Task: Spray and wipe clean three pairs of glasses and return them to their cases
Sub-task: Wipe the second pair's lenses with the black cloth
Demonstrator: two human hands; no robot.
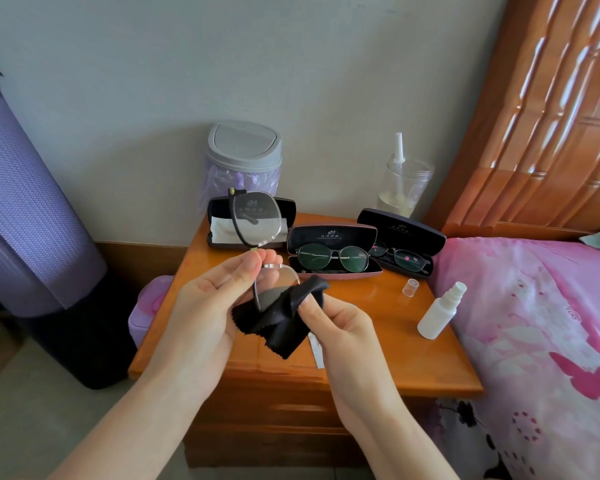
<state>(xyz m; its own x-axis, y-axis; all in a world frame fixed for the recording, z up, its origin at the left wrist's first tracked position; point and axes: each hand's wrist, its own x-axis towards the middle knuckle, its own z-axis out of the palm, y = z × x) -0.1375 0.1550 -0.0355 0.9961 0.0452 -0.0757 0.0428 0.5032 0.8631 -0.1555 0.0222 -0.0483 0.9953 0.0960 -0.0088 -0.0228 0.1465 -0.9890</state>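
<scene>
Wiping lens of glasses (257,223): left hand (219,299) pinches frame, right hand (329,323) pinches cloth (281,323). Two pairs lie in open cases; cleaned or not, cannot tell.

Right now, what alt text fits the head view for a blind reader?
A left hand holds glasses while the right hand wipes a lens with a black cloth, over a nightstand with three open cases.
</scene>
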